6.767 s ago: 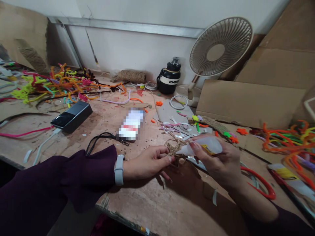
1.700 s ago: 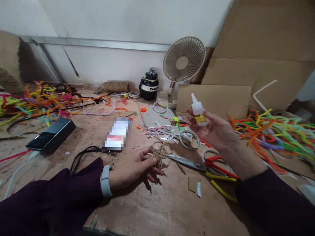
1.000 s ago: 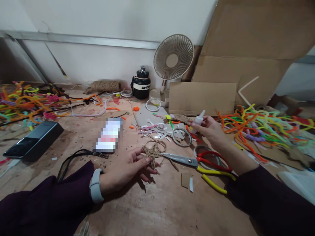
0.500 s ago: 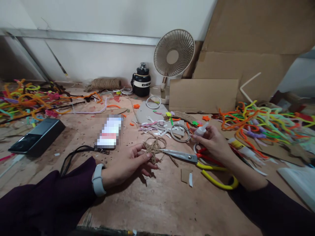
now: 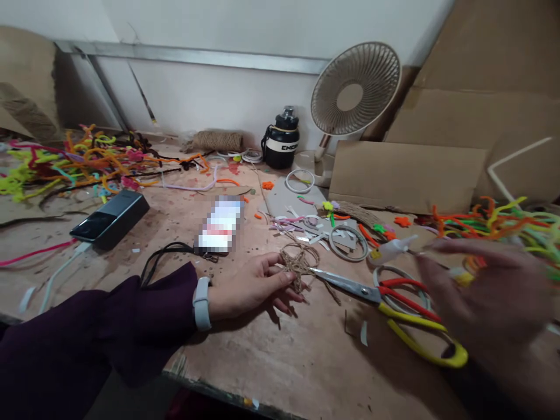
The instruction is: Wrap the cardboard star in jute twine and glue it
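Observation:
My left hand [image 5: 258,286] pinches a star-shaped piece of brown twine [image 5: 298,265] between thumb and fingers, just above the table. A twine loop shows behind the star. Scissors [image 5: 350,286] with red and yellow handles lie to its right, their tip close to the twine. My right hand [image 5: 490,297], blurred by motion, is at the right with thumb and fingers apart. A small white glue bottle [image 5: 387,251] lies on its side left of that hand, its nozzle pointing towards the fingers. Whether the fingertips touch it I cannot tell.
Beyond the hands are a silver ring [image 5: 349,259], paper scraps and a phone [image 5: 221,224]. A power bank [image 5: 111,219] lies left. Pipe cleaners [image 5: 105,160] are heaped on both sides. A fan [image 5: 356,87], a black bottle [image 5: 282,143] and a twine roll [image 5: 217,140] stand behind.
My right hand has let go of the glue bottle, which now lies on the table, and has moved right. The left hand still holds the twine star. The view has shifted left.

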`<state>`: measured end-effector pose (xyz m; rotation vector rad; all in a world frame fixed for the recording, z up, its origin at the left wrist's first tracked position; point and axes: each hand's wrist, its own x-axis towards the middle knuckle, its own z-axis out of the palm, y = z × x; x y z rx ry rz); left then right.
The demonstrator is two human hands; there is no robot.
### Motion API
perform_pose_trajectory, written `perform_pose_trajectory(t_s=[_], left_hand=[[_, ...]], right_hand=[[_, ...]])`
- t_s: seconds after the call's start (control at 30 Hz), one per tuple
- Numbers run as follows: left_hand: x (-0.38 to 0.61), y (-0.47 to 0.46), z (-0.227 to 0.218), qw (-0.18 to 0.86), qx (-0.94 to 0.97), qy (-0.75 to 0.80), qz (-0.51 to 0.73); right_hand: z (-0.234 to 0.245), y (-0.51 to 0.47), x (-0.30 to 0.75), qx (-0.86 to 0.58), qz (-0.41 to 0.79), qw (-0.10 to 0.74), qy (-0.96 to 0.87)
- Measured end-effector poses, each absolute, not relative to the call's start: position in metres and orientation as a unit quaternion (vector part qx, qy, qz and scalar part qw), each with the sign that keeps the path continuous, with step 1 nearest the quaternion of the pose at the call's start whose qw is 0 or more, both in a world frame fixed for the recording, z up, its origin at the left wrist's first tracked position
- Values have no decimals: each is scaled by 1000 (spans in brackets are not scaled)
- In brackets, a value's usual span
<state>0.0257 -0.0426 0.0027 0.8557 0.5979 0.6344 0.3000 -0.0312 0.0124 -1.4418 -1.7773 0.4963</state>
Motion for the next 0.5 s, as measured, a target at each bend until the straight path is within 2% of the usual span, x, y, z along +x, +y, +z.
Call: perform_pose_trajectory(t_s=[0.3, 0.5], left_hand=[[24, -42, 1, 816, 420, 267, 294], [24, -44, 2, 831, 392, 254, 301]], right_hand=[[19, -51, 246, -464, 47, 366, -805], [16, -50, 241, -471, 76, 354, -804]])
